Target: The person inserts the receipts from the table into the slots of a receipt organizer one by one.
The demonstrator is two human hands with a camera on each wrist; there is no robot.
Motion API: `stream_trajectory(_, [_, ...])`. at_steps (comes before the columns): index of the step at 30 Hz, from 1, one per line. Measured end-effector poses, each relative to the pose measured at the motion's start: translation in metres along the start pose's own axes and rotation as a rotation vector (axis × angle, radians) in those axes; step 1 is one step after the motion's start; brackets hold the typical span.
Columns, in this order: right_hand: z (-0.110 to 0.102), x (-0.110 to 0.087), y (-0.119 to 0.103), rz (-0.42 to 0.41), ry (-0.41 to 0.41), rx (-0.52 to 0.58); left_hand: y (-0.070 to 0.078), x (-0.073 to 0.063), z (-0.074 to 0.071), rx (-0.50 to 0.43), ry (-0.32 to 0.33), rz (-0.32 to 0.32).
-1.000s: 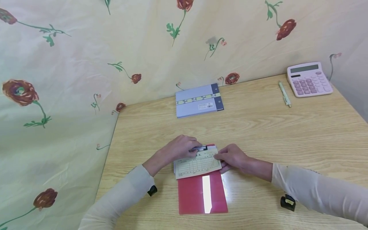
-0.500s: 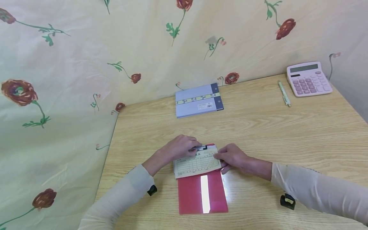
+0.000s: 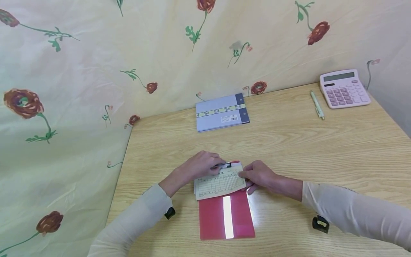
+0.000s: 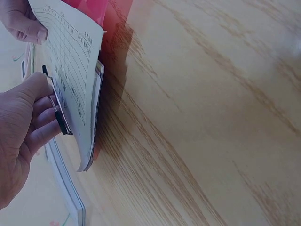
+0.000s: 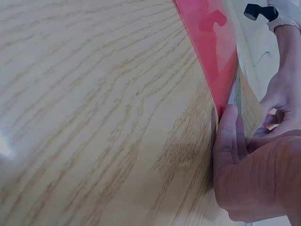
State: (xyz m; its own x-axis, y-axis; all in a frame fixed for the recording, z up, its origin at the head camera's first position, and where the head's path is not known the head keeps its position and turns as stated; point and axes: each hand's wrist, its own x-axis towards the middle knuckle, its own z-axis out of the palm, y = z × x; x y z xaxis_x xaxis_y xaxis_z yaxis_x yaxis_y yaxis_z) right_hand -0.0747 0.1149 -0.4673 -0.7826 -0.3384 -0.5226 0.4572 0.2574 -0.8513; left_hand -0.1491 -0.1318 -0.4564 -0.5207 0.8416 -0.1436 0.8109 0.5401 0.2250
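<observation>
A red clipboard (image 3: 226,217) lies on the table in the head view. A pad of printed forms (image 3: 219,185) overlaps its upper part, under the metal clip (image 3: 226,165). My left hand (image 3: 203,164) grips the clip from the left, and in the left wrist view its thumb and fingers curl round the clip's wire lever (image 4: 60,115). At the pad's right edge, my right hand (image 3: 260,174) pinches the forms, thumb on top and fingers underneath. The right wrist view shows the fingers (image 5: 228,127) by the corner of the red board, with the forms standing up beside them.
Farther back lies a lilac notebook (image 3: 213,119) with a patterned band. A pale green pen (image 3: 317,105) and a pink calculator (image 3: 345,91) sit at the back right of the wooden table (image 3: 289,142). Floral cloth (image 3: 160,46) hangs along the back and left edges.
</observation>
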Motion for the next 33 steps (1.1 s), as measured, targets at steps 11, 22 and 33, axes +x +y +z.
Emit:
stream_trajectory(11, [0.0017,-0.0012,-0.0004,-0.026,-0.002,-0.025,-0.0011,-0.0004,-0.0003,-0.004,0.023,0.022])
stream_trajectory(22, [0.0037,0.0001,0.0032,-0.065,0.016,-0.020,-0.0012,0.0001,-0.0005,0.011,0.024,0.029])
stream_trajectory(33, [0.0069,0.0016,0.0008,-0.062,0.046,-0.041,-0.0002,0.0002,-0.0004,0.026,0.030,0.036])
